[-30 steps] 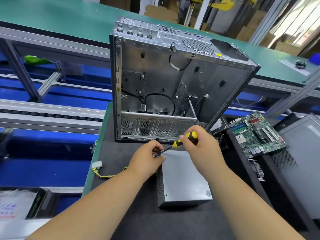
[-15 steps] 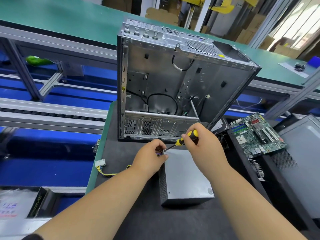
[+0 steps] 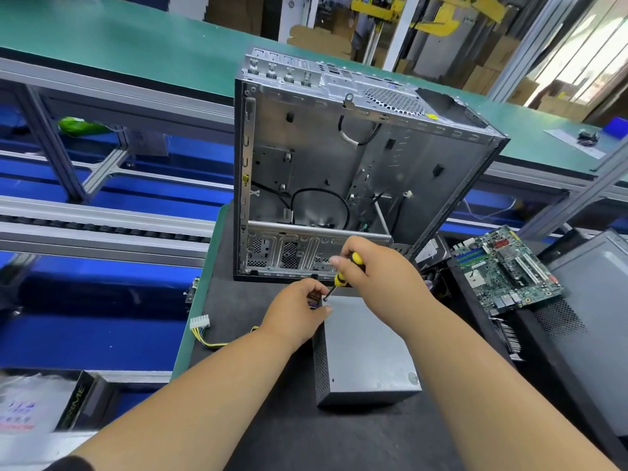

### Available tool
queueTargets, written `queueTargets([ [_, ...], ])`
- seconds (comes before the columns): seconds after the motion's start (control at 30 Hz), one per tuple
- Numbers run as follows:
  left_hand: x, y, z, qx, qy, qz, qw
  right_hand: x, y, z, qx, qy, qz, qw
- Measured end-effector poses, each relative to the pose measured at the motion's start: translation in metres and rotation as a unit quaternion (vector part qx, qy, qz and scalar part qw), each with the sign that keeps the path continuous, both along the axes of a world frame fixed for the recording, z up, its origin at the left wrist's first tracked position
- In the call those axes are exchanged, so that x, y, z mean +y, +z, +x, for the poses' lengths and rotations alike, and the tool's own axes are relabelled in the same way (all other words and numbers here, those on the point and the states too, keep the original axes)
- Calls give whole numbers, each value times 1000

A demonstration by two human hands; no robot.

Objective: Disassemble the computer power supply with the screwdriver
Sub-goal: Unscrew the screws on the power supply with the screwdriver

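Since a moment ago the right hand (image 3: 373, 270) has lifted a little and tipped the screwdriver (image 3: 341, 277) steeper, its yellow-and-black handle now pointing more toward the upper right of the frame, while the left hand (image 3: 299, 314) has hardly shifted. The power supply (image 3: 363, 351) lies flat on the dark mat (image 3: 272, 430), low of centre, its long axis running from the bottom of the frame up toward the open computer case (image 3: 339, 164) behind it. Both hands meet at its far left corner. The left hand's fingers curl round the wire bundle there, steadying the box. The right hand's fingers wrap the handle, the shaft slanting down-left; whether the tip sits in a screw I cannot tell.
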State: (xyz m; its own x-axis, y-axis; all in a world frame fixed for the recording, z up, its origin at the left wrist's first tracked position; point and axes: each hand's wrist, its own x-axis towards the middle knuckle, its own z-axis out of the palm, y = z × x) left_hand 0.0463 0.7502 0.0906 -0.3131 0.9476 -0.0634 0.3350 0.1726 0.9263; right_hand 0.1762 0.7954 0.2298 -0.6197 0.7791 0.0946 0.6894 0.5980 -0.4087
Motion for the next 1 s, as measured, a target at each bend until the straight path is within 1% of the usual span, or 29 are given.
queueTargets([
  [0.23,2,3,2,1,14,-17,1000,10,2,5,16,8,-48,999],
  [0.4,0,5,6,-3,38,-23,999,15,3,7,-45,28,7,999],
  [0.47,-1,6,9,-1,54,-28,998,20,4,6,-42,42,-1,998],
  [0.57,-2,9,15,4,73,-36,997,26,5,9,-8,62,-6,998],
  [0.7,-2,13,20,31,84,-51,995,31,7,12,7,106,-9,994],
  [0.77,-2,15,22,37,91,-58,994,34,7,12,-1,135,-14,991],
  [0.83,-3,17,24,42,99,-64,992,37,6,13,-24,154,6,988],
  [0.93,-4,20,27,53,113,-72,990,42,8,10,-63,142,61,986],
  [1.0,-4,20,28,51,118,-76,989,47,8,7,-67,136,55,987],
])
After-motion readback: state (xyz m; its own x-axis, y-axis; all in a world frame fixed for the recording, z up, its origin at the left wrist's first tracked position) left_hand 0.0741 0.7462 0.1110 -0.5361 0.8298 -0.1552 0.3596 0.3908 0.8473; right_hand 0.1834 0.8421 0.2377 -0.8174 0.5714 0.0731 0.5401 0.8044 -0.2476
